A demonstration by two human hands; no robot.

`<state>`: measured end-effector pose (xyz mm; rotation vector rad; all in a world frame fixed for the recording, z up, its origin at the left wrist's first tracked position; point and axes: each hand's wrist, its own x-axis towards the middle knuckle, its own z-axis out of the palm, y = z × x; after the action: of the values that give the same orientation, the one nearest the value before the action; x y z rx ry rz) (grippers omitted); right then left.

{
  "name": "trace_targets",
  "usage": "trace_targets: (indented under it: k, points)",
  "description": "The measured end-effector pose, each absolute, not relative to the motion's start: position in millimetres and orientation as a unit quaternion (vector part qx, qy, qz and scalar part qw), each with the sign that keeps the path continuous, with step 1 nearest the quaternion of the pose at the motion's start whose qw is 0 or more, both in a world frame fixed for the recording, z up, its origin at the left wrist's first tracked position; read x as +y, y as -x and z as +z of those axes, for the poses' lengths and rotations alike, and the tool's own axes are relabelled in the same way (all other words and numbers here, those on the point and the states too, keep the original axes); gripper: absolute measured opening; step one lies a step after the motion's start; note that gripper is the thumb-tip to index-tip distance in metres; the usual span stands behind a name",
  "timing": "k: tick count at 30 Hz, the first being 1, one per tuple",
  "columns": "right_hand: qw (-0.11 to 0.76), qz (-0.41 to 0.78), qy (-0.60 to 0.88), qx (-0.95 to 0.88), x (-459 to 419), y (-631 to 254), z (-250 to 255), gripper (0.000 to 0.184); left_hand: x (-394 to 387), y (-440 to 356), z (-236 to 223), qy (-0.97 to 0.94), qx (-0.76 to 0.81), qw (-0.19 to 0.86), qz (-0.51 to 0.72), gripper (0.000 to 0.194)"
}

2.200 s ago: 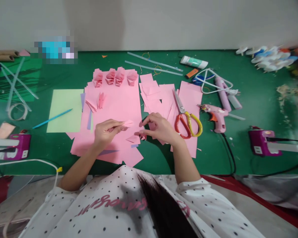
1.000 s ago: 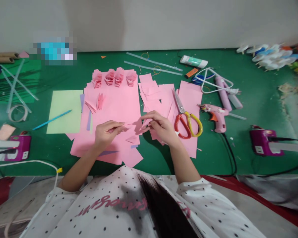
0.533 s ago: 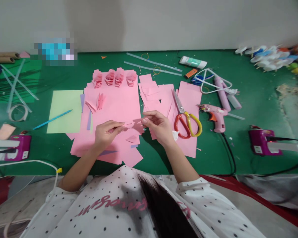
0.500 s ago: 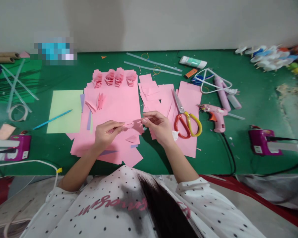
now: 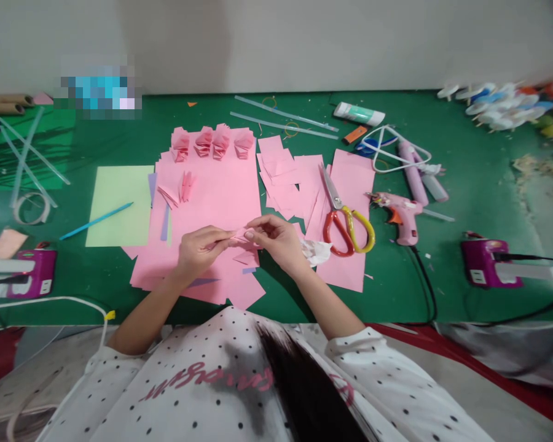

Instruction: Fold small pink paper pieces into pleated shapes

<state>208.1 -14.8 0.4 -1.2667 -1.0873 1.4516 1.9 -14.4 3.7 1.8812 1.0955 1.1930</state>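
A small folded piece of pink paper [image 5: 240, 236] is pinched between my two hands, above a stack of pink sheets [image 5: 212, 209]. My left hand [image 5: 201, 247] grips its left end with thumb and fingers closed. On its right end, the thumb and fingertips of my right hand [image 5: 276, 240] are closed; the fingers partly hide the paper. Just below lies a small folded pink triangle [image 5: 246, 258]. Several pleated pink paper pieces [image 5: 220, 144] stand in a row along the stack's far edge, and two slimmer folded pieces [image 5: 185, 187] lie nearer.
Right of my hands are scissors [image 5: 343, 224], cut pink paper [image 5: 281, 184], a crumpled white tissue [image 5: 317, 252] and a pink glue gun [image 5: 400, 215] with its cord. Further left lie a blue pencil [image 5: 96, 221] on a pale green sheet [image 5: 105, 184] and a tape roll [image 5: 31, 209].
My right hand has moved left, closer to my left hand, and now both hold the folded paper together. More of the white tissue shows beside my right wrist.
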Motion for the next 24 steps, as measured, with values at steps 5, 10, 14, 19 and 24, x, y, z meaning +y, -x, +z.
trace_targets:
  k: [5, 10, 14, 19, 24]
  points:
    - [0.432, 0.602, 0.506, -0.442, -15.4, -206.5, -1.0, 0.032, -15.3, -1.3, 2.0, -0.726, 0.404, 0.327, 0.45, 0.015]
    - [0.43, 0.606, 0.499, -0.446, -16.7, -204.4, -1.9, 0.031, -15.0, -2.5, 4.1, -0.732, 0.398, 0.318, 0.452, 0.014]
    - [0.42, 0.604, 0.503, -0.455, -16.7, -204.0, -4.0, 0.033, -14.1, -3.7, 5.3, -0.74, 0.389, 0.307, 0.455, 0.01]
    - [0.423, 0.643, 0.479, -0.422, -16.4, -203.2, -3.6, 0.041, -14.9, -2.3, 4.6, -0.729, 0.403, 0.33, 0.445, 0.008]
    - [0.393, 0.724, 0.428, -0.372, -17.9, -202.2, 2.2, 0.039, -16.5, -0.4, 4.4, -0.688, 0.426, 0.395, 0.435, 0.015]
